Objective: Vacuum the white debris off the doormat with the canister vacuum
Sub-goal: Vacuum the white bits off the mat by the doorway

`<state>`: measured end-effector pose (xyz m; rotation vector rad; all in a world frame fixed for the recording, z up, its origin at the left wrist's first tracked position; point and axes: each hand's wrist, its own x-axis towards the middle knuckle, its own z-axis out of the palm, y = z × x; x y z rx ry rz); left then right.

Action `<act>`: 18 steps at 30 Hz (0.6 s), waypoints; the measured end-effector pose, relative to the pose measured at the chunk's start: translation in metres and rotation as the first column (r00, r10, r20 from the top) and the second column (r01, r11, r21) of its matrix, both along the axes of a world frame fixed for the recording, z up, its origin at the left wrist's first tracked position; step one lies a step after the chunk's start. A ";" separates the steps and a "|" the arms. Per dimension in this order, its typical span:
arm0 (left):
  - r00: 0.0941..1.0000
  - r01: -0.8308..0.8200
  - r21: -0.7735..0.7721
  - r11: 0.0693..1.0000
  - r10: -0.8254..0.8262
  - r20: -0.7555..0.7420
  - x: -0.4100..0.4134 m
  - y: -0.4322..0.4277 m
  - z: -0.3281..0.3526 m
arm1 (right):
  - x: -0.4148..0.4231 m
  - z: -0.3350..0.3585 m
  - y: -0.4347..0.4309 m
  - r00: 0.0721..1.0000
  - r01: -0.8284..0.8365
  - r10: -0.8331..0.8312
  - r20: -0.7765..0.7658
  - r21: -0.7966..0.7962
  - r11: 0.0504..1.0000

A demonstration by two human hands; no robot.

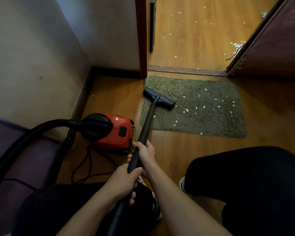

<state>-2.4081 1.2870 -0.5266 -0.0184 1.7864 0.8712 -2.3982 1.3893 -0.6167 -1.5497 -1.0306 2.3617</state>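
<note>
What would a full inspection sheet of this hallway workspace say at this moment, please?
Surface: wooden floor, with a green doormat lying before the threshold.
Job's things: white debris scattered mostly over the mat's right half; floor head resting on its left part; red canister vacuum on the floor left of the mat.
Clutter: more white scraps on the floor beyond the threshold.
Grippers: right hand grips the wand nearer the floor head; left hand grips it behind, nearer the body.
Cables: black hose arcs from the vacuum; power cord loops loosely on the floor beside it.
Surroundings: wall on the left, dark door on the right.
</note>
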 end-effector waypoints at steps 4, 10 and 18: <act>0.999 0.038 -0.014 0.999 -0.038 -0.002 0.001 -0.025 0.014 | 0.001 0.004 -0.027 1.000 0.020 -0.020 0.009 -0.008 1.000; 0.999 0.026 -0.037 0.999 -0.026 0.023 0.002 -0.055 0.026 | 0.006 0.013 -0.060 0.999 0.039 -0.039 0.003 -0.042 0.998; 0.998 0.051 -0.058 0.997 -0.048 0.047 0.013 -0.078 0.030 | 0.021 0.012 -0.083 0.999 0.047 -0.046 0.015 -0.065 0.997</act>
